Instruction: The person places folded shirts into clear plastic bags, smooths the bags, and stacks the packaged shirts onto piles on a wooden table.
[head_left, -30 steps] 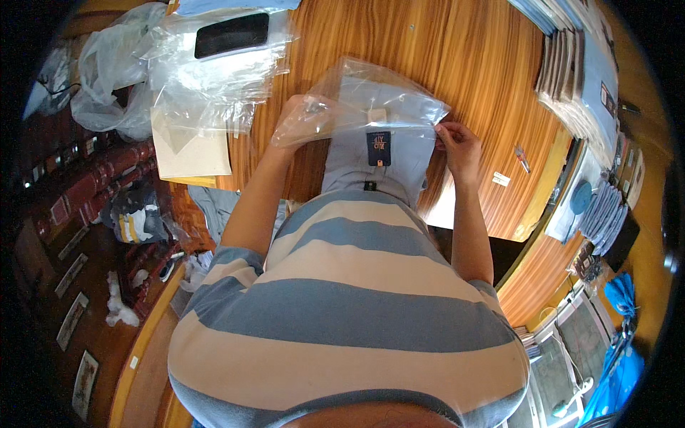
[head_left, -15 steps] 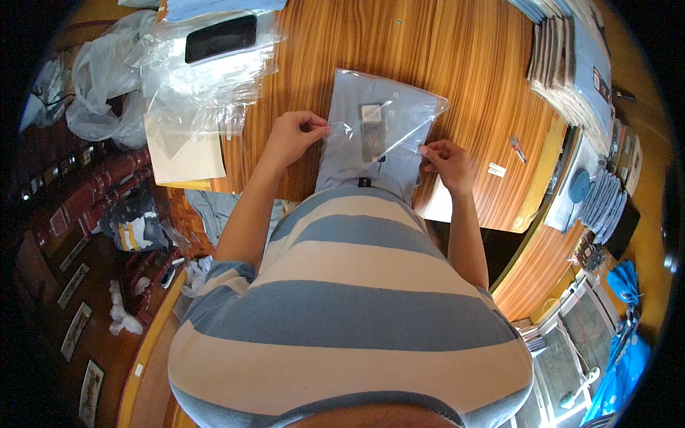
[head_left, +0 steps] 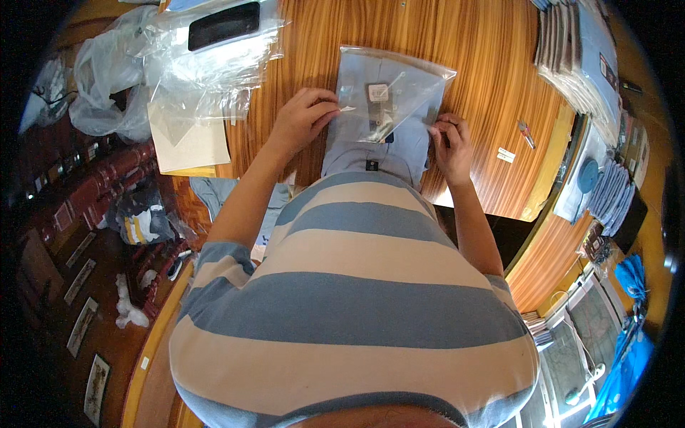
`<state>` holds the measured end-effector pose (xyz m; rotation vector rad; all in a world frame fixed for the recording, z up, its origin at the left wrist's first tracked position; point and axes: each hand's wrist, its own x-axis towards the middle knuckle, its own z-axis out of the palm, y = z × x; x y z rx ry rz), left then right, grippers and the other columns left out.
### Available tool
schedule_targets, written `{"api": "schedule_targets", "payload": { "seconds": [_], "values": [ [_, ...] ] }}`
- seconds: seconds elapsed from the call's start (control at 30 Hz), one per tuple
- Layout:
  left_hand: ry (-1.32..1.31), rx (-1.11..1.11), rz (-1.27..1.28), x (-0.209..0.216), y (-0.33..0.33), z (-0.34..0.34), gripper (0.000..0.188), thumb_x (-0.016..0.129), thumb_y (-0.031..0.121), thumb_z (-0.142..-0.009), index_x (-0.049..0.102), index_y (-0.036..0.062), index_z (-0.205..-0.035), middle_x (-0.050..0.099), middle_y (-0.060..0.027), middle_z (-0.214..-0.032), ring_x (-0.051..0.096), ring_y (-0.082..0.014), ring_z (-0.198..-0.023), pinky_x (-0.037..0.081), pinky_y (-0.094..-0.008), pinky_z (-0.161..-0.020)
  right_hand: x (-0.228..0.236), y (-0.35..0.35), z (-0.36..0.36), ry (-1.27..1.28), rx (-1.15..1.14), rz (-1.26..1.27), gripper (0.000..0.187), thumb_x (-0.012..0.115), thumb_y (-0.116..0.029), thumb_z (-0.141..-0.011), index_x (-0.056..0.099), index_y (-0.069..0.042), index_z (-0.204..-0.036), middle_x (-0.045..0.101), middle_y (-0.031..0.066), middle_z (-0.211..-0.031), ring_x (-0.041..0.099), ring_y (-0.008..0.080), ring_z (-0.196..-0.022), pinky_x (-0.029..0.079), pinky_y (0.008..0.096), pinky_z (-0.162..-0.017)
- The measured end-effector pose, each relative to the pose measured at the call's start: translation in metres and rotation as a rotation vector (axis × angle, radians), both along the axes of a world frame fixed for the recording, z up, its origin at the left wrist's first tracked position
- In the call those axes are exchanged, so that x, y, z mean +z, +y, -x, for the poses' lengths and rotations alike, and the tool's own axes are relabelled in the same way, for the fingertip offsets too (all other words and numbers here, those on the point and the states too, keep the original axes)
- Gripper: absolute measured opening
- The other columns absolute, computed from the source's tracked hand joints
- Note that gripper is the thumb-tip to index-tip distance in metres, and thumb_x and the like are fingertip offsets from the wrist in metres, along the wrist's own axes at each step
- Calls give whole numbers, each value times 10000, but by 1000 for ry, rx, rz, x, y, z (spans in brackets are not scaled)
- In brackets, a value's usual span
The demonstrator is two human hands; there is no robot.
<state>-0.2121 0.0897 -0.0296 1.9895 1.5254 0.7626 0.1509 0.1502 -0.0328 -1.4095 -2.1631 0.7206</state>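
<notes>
A folded light-blue shirt (head_left: pixel 404 148) lies in front of me, its near part close to my body. Over its far part sits a clear plastic bag (head_left: pixel 416 77), whose edge crosses the shirt at a slant. A dark tag (head_left: pixel 380 112) with a white label shows through the film. At the bag's left edge my left hand (head_left: pixel 307 120) is closed, thumb and fingers pinching the film. Beside the right edge, my right hand (head_left: pixel 452 146) has its fingers bent together on the film at the shirt's side.
Far left on the wooden table (head_left: pixel 492 57) lie clear bags (head_left: pixel 221 75) with a black phone (head_left: pixel 224 26) on top, and a cream card (head_left: pixel 189 146). To the right are a small red-handled tool (head_left: pixel 526 134), a white label (head_left: pixel 506 155) and a stack of folded shirts (head_left: pixel 571 68).
The shirt, bag and both hands appear farther up in the picture. The bag's near edge now lies at a different slant across the shirt.
</notes>
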Motion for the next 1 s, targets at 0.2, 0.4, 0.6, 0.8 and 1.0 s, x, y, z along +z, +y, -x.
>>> {"api": "schedule_targets", "payload": {
  "seconds": [0.2, 0.4, 0.6, 0.8, 1.0],
  "values": [
    [-114, 43, 137, 4, -48, -8, 149, 760, 99, -891, 716, 37, -1020, 667, -125, -1129, 631, -318, -1120, 514, -404, -965, 1, -52, -8, 53, 6, 129, 127, 798, -92, -872, 701, -42, -937, 613, 129, -1166, 650, 322, -1096, 559, 406, -885],
    [-99, -24, 170, 1, -90, -12, 135, 745, 121, -912, 696, 37, -1005, 667, -124, -1099, 648, -336, -1048, 536, -403, -908, 13, -86, -12, 73, 1, 243, 141, 790, -95, -887, 688, -23, -952, 613, 147, -1163, 663, 330, -1046, 564, 405, -860],
    [-128, -108, 301, 2, -121, -8, 264, 768, 139, -908, 671, 46, -1135, 677, -137, -1054, 672, -326, -1000, 565, -399, -833, 6, -114, -27, 159, 46, 345, 270, 831, -112, -866, 658, -20, -1052, 667, 184, -1132, 690, 308, -1058, 584, 377, -854],
    [-432, 202, 516, 18, -110, -24, 512, 805, 94, -896, 599, 70, -1364, 691, -122, -1095, 692, -183, -981, 587, -331, -805, 13, -121, -19, 349, -277, 658, 551, 857, -158, -863, 536, -21, -1290, 709, 135, -1075, 714, 220, -956, 590, 336, -843],
    [-115, 47, 273, 20, -102, -25, 345, 814, 103, -857, 700, 46, -1178, 694, -130, -1032, 706, -258, -942, 585, -348, -792, 28, -111, -17, 214, -212, 674, 439, 834, -112, -869, 617, -38, -1243, 694, 135, -1005, 711, 234, -920, 581, 337, -793]
  ]
}}
